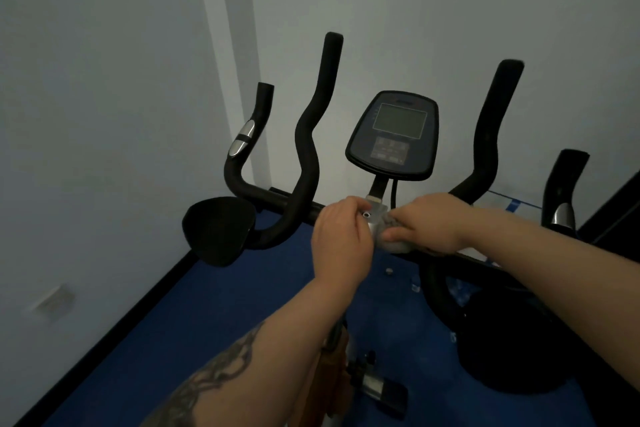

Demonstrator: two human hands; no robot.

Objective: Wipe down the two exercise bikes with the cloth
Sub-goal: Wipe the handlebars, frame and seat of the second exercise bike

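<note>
right fingers point(398, 236): we see them curled, pressing the grey cloth point(393, 243) onto the handlebar clamp point(372, 218)
left hand point(341, 239): fingers bent round the clamp at 9 o'clock of the cloth; bracing, we think
cloth: bunched at frame centre, under the console point(394, 135)
progress: we judge it mid-wipe on this bike; horns at 10 and 2 o'clock, console unwiped as far as we can tell
second bike: not in view

Black handlebars point(306, 156), grey cloth point(393, 236) (pale), blue floor point(242, 315), white wall point(104, 80)
</note>
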